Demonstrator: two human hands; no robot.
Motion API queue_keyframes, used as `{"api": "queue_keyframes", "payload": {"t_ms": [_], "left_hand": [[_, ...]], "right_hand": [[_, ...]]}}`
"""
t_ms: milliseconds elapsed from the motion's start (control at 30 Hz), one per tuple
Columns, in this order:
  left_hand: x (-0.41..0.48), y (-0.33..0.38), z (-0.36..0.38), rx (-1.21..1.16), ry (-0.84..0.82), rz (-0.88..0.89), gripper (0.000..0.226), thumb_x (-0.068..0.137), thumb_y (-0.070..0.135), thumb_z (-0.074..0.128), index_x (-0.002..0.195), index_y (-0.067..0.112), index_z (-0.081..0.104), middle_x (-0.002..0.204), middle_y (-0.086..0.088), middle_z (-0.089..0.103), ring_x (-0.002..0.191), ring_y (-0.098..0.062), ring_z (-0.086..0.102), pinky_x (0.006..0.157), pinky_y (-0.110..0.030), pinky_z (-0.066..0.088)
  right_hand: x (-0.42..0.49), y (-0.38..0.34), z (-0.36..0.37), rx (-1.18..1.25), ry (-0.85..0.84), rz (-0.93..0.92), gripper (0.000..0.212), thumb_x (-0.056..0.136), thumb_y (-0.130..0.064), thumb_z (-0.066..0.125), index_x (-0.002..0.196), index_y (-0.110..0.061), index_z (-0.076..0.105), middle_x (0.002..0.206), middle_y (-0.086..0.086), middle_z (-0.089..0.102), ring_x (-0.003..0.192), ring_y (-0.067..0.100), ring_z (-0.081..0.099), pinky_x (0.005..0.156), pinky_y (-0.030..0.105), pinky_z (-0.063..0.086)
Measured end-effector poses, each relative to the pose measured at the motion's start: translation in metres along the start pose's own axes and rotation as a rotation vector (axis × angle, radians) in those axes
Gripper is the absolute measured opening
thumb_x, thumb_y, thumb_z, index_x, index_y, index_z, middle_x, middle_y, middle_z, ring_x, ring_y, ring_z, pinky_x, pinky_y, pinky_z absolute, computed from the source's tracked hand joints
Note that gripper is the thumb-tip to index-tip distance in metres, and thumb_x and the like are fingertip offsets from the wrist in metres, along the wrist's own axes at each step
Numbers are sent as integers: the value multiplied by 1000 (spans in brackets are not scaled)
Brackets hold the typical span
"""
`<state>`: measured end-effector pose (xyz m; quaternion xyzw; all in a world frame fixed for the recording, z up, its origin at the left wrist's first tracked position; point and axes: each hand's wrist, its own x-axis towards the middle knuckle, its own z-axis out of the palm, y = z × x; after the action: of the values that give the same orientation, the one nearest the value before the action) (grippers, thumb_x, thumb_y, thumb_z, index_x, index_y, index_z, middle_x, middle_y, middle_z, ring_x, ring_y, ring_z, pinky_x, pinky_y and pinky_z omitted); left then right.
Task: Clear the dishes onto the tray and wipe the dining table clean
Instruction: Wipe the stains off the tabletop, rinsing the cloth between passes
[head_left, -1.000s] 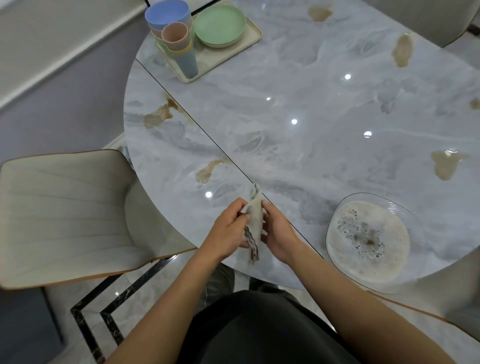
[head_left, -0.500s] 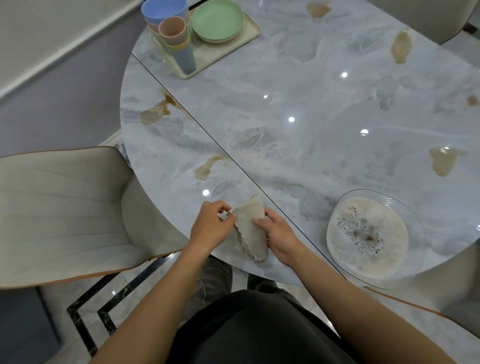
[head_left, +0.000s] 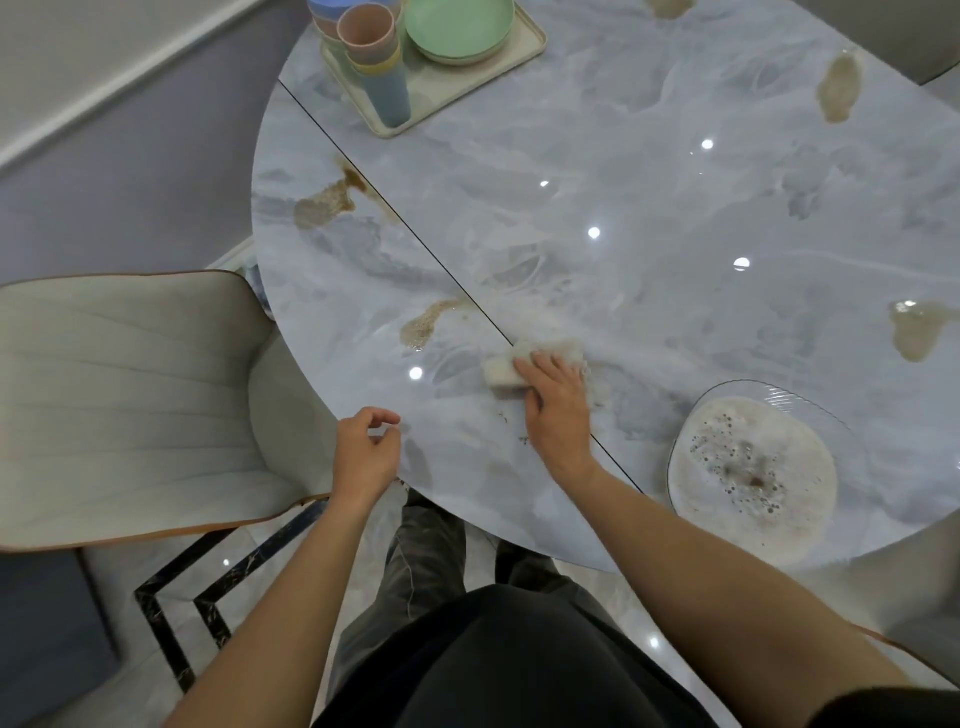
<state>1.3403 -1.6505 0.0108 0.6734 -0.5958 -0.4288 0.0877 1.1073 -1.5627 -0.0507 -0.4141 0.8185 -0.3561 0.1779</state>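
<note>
My right hand (head_left: 557, 404) presses a folded pale cloth (head_left: 503, 371) flat onto the marble table (head_left: 649, 218), fingers straight on top of it. My left hand (head_left: 366, 451) hovers at the table's near edge with fingers loosely curled, holding nothing. Brown spills lie on the table: one just left of the cloth (head_left: 423, 325), one further up the left side (head_left: 326, 203), one at the right edge (head_left: 917, 328), one at the far right (head_left: 839, 88). A cream tray (head_left: 447, 93) at the far end carries stacked cups (head_left: 376, 57) and green plates (head_left: 457, 26).
A glass bowl (head_left: 753, 475) of foamy, dirty water sits on the table to the right of my right arm. A cream chair (head_left: 124, 405) stands at the left beside the table. Another chair is partly seen at the lower right.
Both hands were folding the cloth at the table edge. Now my left hand has let go, and my right hand has pushed the cloth forward flat on the table.
</note>
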Motion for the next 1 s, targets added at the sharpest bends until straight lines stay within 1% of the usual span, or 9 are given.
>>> {"api": "queue_keyframes", "payload": {"t_ms": [100, 200, 267, 367, 500, 567, 767, 933, 1000], "left_hand": [[2, -13, -6, -21, 19, -8, 14, 103, 16, 57, 107, 25, 67, 127, -2, 55, 98, -15, 62, 64, -12, 50], [3, -25, -12, -49, 46, -24, 16, 101, 14, 58, 102, 27, 67, 122, 0, 51, 101, -25, 64, 87, -35, 57], [4, -28, -15, -69, 65, -18, 19, 100, 13, 58, 98, 29, 67, 120, -3, 53, 95, -32, 65, 84, -38, 57], [6, -26, -17, -71, 83, -6, 19, 101, 13, 57, 97, 30, 66, 122, -4, 50, 88, -28, 65, 77, -37, 56], [8, -19, -15, -82, 80, 18, 16, 102, 14, 56, 104, 26, 67, 123, 1, 50, 101, -25, 64, 89, -41, 58], [11, -14, -10, -90, 73, 38, 18, 102, 13, 56, 104, 27, 67, 124, -2, 54, 101, -24, 64, 85, -38, 59], [22, 7, -1, -169, 70, 38, 17, 101, 13, 60, 115, 22, 63, 112, 5, 61, 100, -20, 65, 85, -43, 60], [45, 24, -11, -229, 90, 41, 20, 100, 14, 60, 117, 24, 59, 107, 3, 61, 94, -19, 64, 72, -38, 57], [56, 29, -18, -245, 108, 48, 20, 102, 14, 57, 120, 23, 57, 105, 2, 59, 88, -19, 63, 65, -31, 51]], "right_hand": [[-17, -17, 27, 1, -50, 18, 47, 95, -2, 60, 136, -24, 67, 152, 6, 55, 148, 36, 39, 126, 50, 15], [-32, -27, 36, 12, -182, -67, 45, 98, -10, 52, 139, -25, 65, 156, 5, 49, 152, 34, 33, 127, 51, 11], [-41, -21, 33, -20, -281, -171, 46, 99, -15, 45, 140, -25, 64, 157, 3, 49, 152, 34, 33, 126, 55, 14], [-52, -3, 20, -64, -418, -320, 46, 99, -15, 46, 140, -26, 63, 158, 1, 48, 151, 33, 34, 125, 56, 18], [-67, 21, -6, -64, -546, -369, 47, 99, -21, 45, 143, -28, 61, 160, -2, 45, 153, 29, 28, 125, 50, 9], [-74, 30, -21, -74, -580, -357, 46, 99, -15, 50, 142, -27, 62, 158, -1, 48, 152, 31, 30, 125, 51, 9], [-80, 48, -45, -150, -461, -310, 47, 102, -19, 44, 145, -31, 57, 158, -7, 47, 152, 25, 32, 127, 49, 16], [-23, 28, -36, -140, -239, 94, 51, 102, -9, 42, 150, -20, 52, 161, 12, 41, 152, 44, 28, 124, 59, 19], [6, 19, -31, -180, -188, 138, 53, 98, -4, 43, 150, -11, 51, 159, 22, 40, 148, 52, 31, 120, 63, 25]]}}
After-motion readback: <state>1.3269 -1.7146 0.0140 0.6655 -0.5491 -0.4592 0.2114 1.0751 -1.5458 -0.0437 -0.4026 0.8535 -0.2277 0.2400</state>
